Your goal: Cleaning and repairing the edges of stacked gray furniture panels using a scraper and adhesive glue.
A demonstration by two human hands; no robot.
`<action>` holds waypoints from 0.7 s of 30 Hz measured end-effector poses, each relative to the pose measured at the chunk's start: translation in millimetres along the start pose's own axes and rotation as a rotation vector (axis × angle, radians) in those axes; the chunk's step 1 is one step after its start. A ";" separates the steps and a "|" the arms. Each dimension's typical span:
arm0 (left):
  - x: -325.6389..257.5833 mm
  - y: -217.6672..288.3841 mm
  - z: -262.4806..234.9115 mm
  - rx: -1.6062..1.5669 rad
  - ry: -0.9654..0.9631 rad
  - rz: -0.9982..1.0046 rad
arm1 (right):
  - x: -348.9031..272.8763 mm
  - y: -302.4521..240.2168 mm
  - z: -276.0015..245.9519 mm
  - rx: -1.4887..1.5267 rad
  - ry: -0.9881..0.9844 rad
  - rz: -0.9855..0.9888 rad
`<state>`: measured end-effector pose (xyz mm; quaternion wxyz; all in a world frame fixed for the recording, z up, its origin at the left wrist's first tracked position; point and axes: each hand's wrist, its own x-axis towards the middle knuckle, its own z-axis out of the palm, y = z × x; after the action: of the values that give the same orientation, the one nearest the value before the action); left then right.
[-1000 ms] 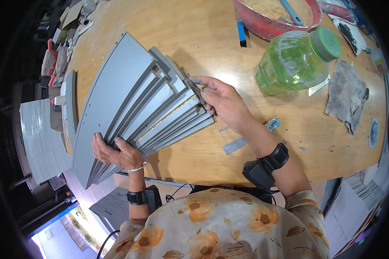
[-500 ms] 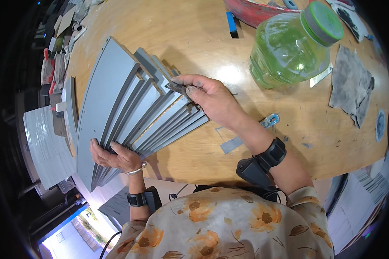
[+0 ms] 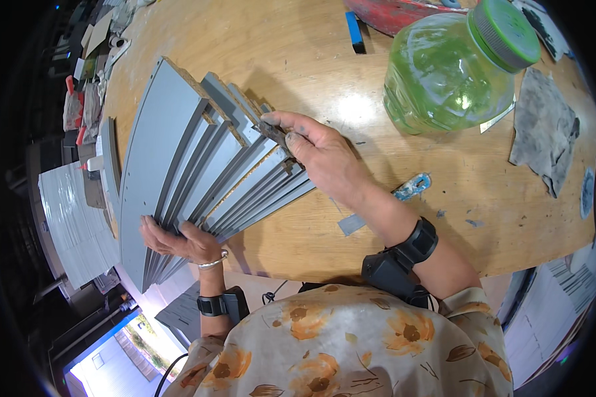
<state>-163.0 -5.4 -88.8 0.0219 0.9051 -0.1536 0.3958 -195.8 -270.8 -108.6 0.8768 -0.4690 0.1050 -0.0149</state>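
A fanned stack of grey-faced boards (image 3: 155,139) with rough tan particleboard ends lies on the table, its lower end jutting past the near edge. My left hand (image 3: 184,243) grips several of the boards near that end, fingers curled over them. At the far end of the fan, my right hand (image 3: 324,155) pinches a small dark, stained flat piece (image 3: 271,134) between thumb and fingers. That piece rests against the board ends; its exact kind cannot be made out.
A scraper with a blue-and-white handle (image 3: 412,187) lies beside my right forearm. Farther right stand a large green-liquid jar (image 3: 444,76) and a grey rag (image 3: 543,129). At the back are a blue-black block (image 3: 355,33) and a red basin (image 3: 397,14).
The view has shifted slightly. My right hand still holds the dark piece at nearly the same spot on the board ends, and my left hand keeps its grip on the boards.
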 end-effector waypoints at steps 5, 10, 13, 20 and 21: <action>-1.7 1.2 -6.6 -0.048 -0.089 0.100 | -5.0 -2.3 5.0 0.041 0.045 0.026; -2.4 -3.7 -8.3 -0.007 -0.172 0.144 | -7.7 -2.9 6.8 0.011 0.055 0.047; -1.9 -3.5 -7.7 0.018 -0.169 0.176 | -6.1 4.6 2.4 0.032 0.036 0.011; -1.1 -0.7 -9.5 0.002 -0.174 0.177 | -7.7 -1.0 -1.3 -0.038 -0.063 0.061; -1.6 -1.0 -9.3 0.001 -0.184 0.163 | -7.8 -0.1 -1.5 -0.036 -0.061 0.063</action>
<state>-170.3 -2.5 -83.4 -0.0251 0.9221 -0.2278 0.3117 -203.7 -271.2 -108.1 0.8710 -0.4816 0.0930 0.0288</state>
